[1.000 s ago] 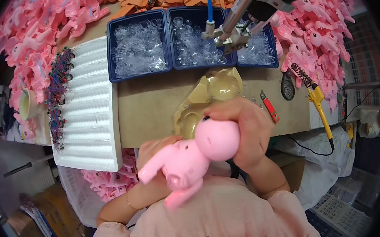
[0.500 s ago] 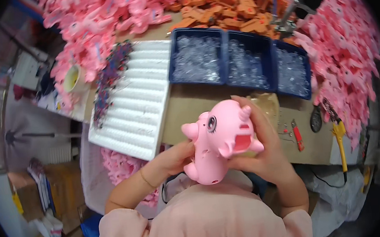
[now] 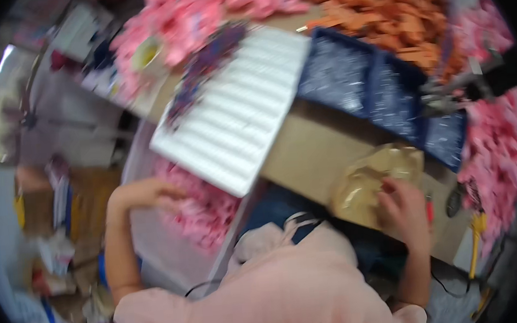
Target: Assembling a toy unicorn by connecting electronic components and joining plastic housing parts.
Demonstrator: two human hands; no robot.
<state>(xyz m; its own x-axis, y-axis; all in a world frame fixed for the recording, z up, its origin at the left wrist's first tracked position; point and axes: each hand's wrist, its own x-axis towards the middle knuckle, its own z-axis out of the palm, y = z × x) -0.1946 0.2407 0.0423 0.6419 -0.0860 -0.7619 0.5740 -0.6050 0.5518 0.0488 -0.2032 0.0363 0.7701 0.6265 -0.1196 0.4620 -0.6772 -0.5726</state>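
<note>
My left hand (image 3: 158,193) reaches over a pale plastic bin (image 3: 177,248) at the table's left side, its fingers stretched out and somewhat blurred. Beneath it lie pink toy parts (image 3: 205,218). At the table's front edge, my right hand (image 3: 402,204) is at a glossy tan moulded holder (image 3: 359,183) with hollows in it. Its fingers look apart, and nothing shows between them; whether they touch the holder I cannot tell. The pink unicorn toy cannot be made out anywhere.
A white ridged foam board (image 3: 235,108) carries a row of dark wired parts (image 3: 210,61). Blue trays (image 3: 334,72) hold clear plastic pieces. Beyond are orange parts (image 3: 387,18) and pink heaps (image 3: 184,20). A metal clamp arm (image 3: 449,95) and yellow-handled tool (image 3: 477,234) stand right.
The pink unicorn toy has left my hands and is out of sight. My left hand moved left over the bin, my right hand right to the tan holder. The whole view has turned.
</note>
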